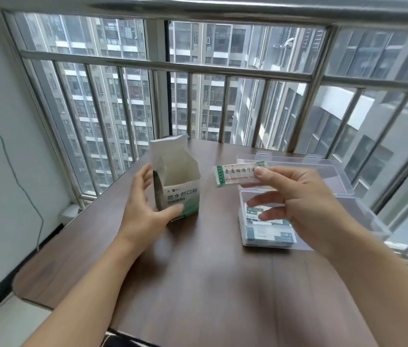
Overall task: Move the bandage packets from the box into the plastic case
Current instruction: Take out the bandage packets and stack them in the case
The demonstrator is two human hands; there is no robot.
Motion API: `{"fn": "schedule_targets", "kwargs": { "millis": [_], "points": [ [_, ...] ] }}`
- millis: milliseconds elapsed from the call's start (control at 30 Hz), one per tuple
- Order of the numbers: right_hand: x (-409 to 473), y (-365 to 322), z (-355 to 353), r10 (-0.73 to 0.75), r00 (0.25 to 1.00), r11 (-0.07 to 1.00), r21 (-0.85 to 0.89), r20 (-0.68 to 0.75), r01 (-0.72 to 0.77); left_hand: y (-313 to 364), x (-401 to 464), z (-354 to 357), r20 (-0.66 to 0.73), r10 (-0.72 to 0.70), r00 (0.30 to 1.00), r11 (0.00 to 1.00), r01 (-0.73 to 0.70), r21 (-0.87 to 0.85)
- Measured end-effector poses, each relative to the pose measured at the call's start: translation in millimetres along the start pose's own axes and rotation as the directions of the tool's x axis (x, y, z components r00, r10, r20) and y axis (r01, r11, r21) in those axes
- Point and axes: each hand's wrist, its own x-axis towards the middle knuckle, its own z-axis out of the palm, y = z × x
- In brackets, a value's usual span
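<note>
A white and green bandage box (178,186) stands upright on the brown wooden table (198,284), its top flaps folded up and open. The left hand (145,209) grasps the box from its left side, thumb curled across the lower front face and fingers reaching round the far left edge. To the right of the box, well apart from it, sits a clear plastic case (268,221) with its transparent lid (323,176) swung open behind it toward the window bars (223,71). Flat bandage packets (270,231) with green and white printing already lie stacked inside the case. The right hand (305,204) is raised above the case and pinches one bandage packet (238,175) between thumb and forefinger at the packet's right end; the packet, white with green borders and printed text, hangs in the air between the box and the case, its long side roughly level. The other fingers of that hand stretch out loosely over the case's open compartment. Beyond the box, tall apartment blocks show through the glass
</note>
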Motion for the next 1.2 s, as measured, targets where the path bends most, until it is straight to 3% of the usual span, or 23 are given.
{"fn": "schedule_targets", "kwargs": {
  "millis": [67,133,167,200,267,333,367,467,533,567,633,667,767,833,1200],
  "points": [
    [-8.5,6.1,-5.5,-0.002,1.000,0.999,0.054,0.003,0.002,22.5,-16.8,-9.7,-0.204,0.232,0.951,0.971,-0.215,0.101],
    [-16.4,11.1,-10.2,-0.022,1.000,0.995,0.093,0.013,0.021,58.2,-38.5,-6.6,-0.319,0.543,0.777,0.839,-0.507,0.195],
    [-22.5,13.7,-14.7,-0.035,0.999,0.993,0.111,0.008,0.034,75.6,-48.8,8.9,-0.317,0.575,0.754,0.815,-0.562,0.140],
    [-24.6,15.0,-11.9,-0.055,0.998,0.993,0.108,0.019,0.053,93.5,-56.2,20.9,-0.280,0.524,0.805,0.844,-0.535,0.043],
    [-33.5,18.1,-11.6,-0.103,0.995,0.990,0.097,0.011,0.102,128.3,-62.8,58.0,-0.022,0.208,0.978,0.960,-0.209,-0.188],
    [-39.0,19.7,-14.4,-0.130,0.991,0.983,0.127,-0.014,0.131,140.7,-59.9,87.7,0.209,-0.098,0.973,0.948,0.156,-0.278],
    [-41.0,19.9,-17.6,-0.112,0.993,0.983,0.140,-0.035,0.116,142.8,-54.8,96.2,0.259,-0.149,0.954,0.939,0.218,-0.265],
    [-43.9,15.6,-39.1,-0.095,0.990,0.995,-0.004,-0.103,0.095,139.2,-41.1,118.7,0.313,-0.182,0.932,0.953,0.246,-0.178],
    [-43.1,6.4,-58.4,-0.185,0.975,0.969,-0.186,-0.122,0.161,135.5,-31.8,135.5,0.331,-0.209,0.920,0.953,0.267,-0.141],
    [-42.7,-0.1,-73.3,-0.291,0.948,0.904,-0.363,-0.133,0.226,134.7,-27.1,148.2,0.336,-0.209,0.918,0.959,0.261,-0.115],
    [-36.8,-18.2,-97.4,-0.475,0.880,0.600,-0.740,-0.023,0.304,134.9,-15.6,168.3,0.339,-0.193,0.921,0.974,0.223,-0.050],
    [-34.0,-28.6,-105.8,-0.483,0.873,0.454,-0.836,0.061,0.310,137.0,-10.7,178.0,0.347,-0.170,0.922,0.982,0.189,-0.022],
    [-23.1,-49.8,-124.3,-0.304,0.932,0.224,-0.936,0.199,0.273,145.8,-1.9,204.5,0.356,-0.066,0.932,0.995,0.033,0.098],
    [-13.5,-52.1,-132.6,-0.232,0.941,0.135,-0.950,0.247,0.283,150.3,-1.9,218.2,0.384,-0.039,0.923,0.991,-0.014,0.132],
    [17.4,-31.2,-161.3,-0.045,0.933,0.233,-0.904,0.357,0.357,121.4,-11.4,251.7,0.553,-0.149,0.820,0.969,0.010,0.247]
  ]
}}
